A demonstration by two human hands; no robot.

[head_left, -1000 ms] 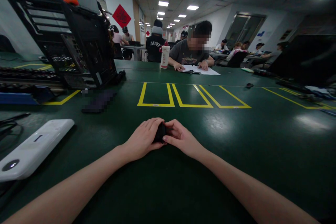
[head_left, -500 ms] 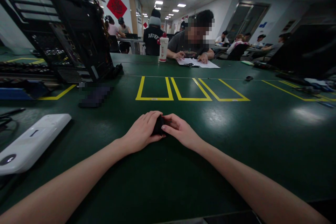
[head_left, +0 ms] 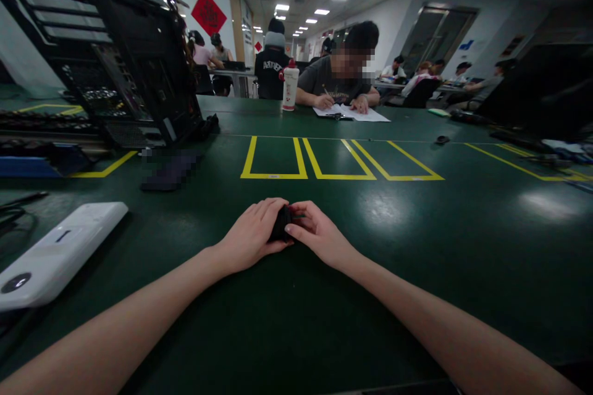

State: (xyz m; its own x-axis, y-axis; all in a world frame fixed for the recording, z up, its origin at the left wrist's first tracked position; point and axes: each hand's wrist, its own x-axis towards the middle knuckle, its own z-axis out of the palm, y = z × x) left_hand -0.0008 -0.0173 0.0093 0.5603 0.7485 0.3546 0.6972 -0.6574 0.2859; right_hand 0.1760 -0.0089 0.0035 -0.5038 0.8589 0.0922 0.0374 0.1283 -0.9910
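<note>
A small black object point(head_left: 280, 226) is between my two hands, low over the green table point(head_left: 296, 321), its shape largely covered by fingers. My left hand point(head_left: 254, 232) wraps round its left side, thumb below and fingers over the top. On its right side, my right hand point(head_left: 317, 232) has its thumb and fingertips closed against the object. Beyond the hands, three yellow tape outlines point(head_left: 274, 176) mark the tabletop.
At left are a white device point(head_left: 65, 253), a dark phone-like slab point(head_left: 170, 173) and an open black computer case point(head_left: 139, 74). A white bottle point(head_left: 290, 87) stands at the far edge, near a person point(head_left: 340, 77) with papers point(head_left: 370, 115). A dark monitor point(head_left: 542, 86) is at right.
The view has shifted slightly. Both hands keep their hold on the black object, with little change in the fingers. Across the table, the person's hand now shows a pen raised over the papers.
</note>
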